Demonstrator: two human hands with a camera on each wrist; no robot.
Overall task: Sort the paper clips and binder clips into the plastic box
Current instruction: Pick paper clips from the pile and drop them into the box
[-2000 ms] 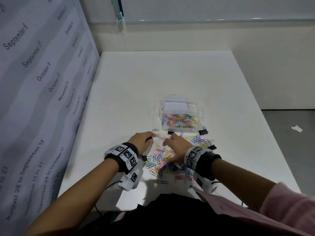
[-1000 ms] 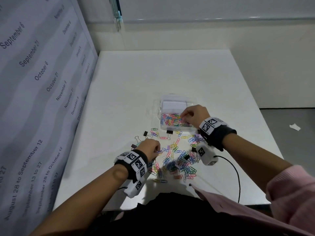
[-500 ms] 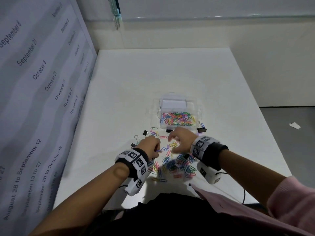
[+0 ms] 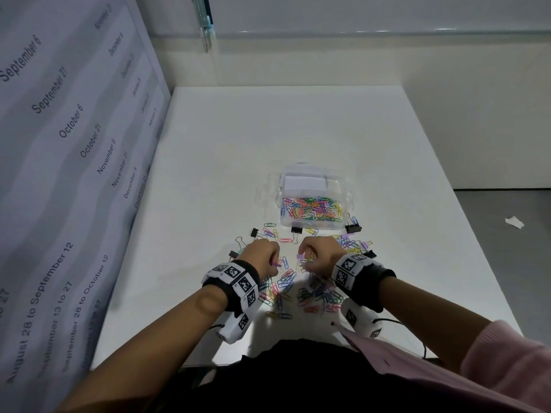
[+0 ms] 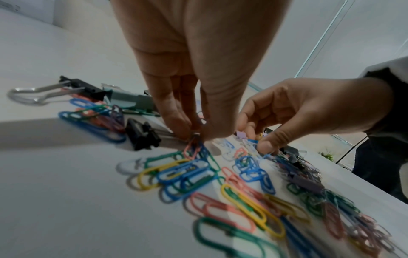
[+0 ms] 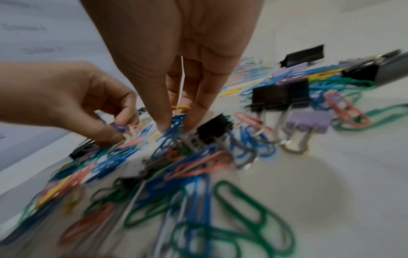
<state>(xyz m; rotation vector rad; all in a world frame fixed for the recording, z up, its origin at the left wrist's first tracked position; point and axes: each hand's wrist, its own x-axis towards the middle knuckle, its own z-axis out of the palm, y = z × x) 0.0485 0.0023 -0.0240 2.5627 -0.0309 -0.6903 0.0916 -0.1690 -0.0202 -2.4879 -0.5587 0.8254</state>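
A clear plastic box sits mid-table, its near compartment full of coloured paper clips. A loose pile of paper clips and binder clips lies in front of it. My left hand is down on the pile's left part, and its fingertips pinch a pink paper clip with blue ones under it. My right hand is close beside it, and its fingers pinch a bunch of blue paper clips. A black binder clip lies just right of that pinch.
Black binder clips lie at the box's front wall, at its right corner and to the left. A purple binder clip lies in the pile. A calendar-printed panel walls the left side. The table edge is near my body.
My right hand came back from the box to the pile and now pinches blue clips. My left hand stayed on the pile's left side, picking at clips.
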